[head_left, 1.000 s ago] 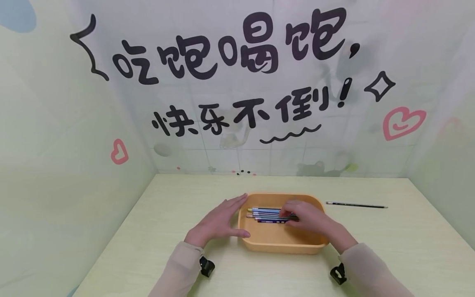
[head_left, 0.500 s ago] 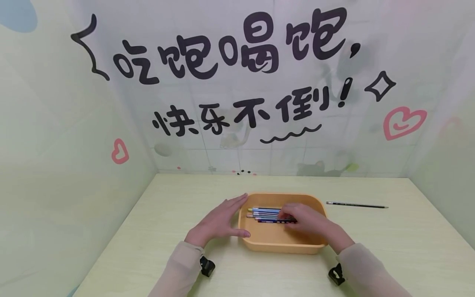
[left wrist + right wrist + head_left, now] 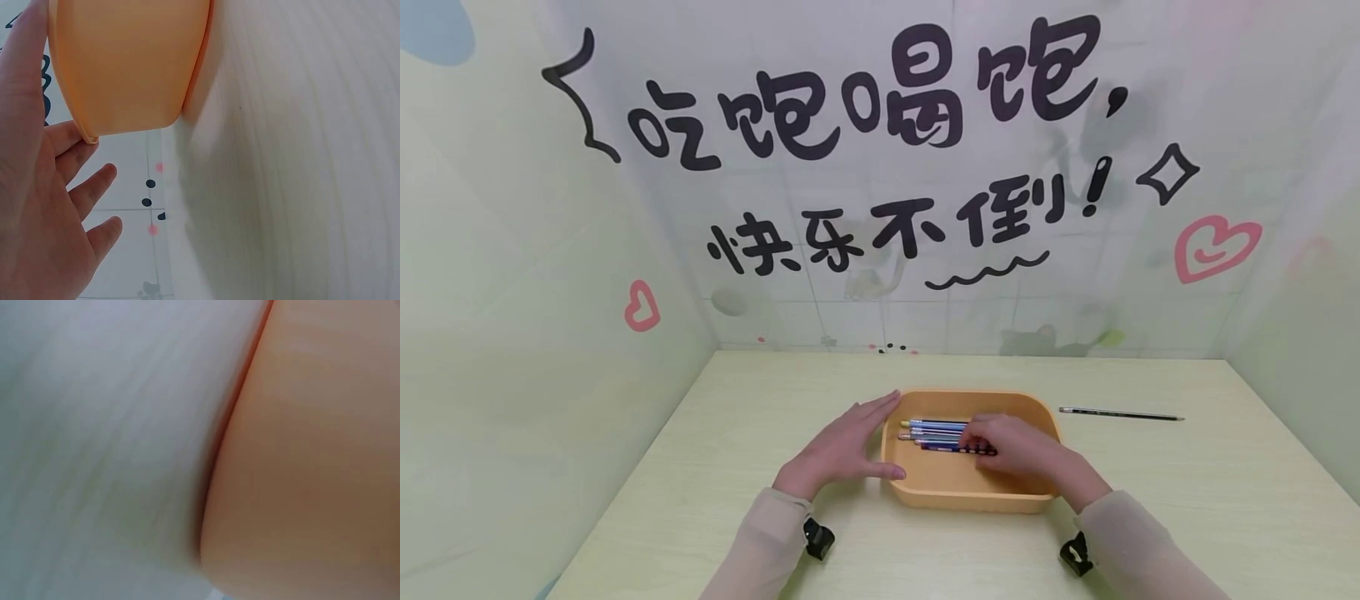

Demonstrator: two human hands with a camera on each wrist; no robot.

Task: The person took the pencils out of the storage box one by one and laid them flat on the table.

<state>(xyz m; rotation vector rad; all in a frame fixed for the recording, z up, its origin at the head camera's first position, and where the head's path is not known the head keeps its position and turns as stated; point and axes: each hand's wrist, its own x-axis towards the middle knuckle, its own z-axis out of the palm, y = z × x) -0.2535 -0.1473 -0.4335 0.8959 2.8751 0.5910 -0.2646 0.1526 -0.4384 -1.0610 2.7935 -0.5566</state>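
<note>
An orange-yellow plastic box (image 3: 973,502) stands on the table with several pencils (image 3: 936,428) lying side by side in it. My left hand (image 3: 842,446) spans the box's left end, thumb at the near corner and fingers at the far corner. In the left wrist view the left fingers (image 3: 72,147) are spread, two of them at the rim. My right hand (image 3: 1011,446) reaches into the box with bent fingers, pinching a dark blue pencil (image 3: 940,447) at the near side of the row. The palm hides the other pencils' right ends. Only the box and table show in the right wrist view.
A dark pencil (image 3: 1122,413) lies on the pale wood table (image 3: 1187,492), right of the box. Behind the table rises a printed cloth backdrop (image 3: 850,317) with black lettering, and cloth walls stand at both sides.
My right hand has shifted slightly left and nearer along the row, and more of the dark blue pencil shows beneath its fingers. The left hand and the box have stayed put.
</note>
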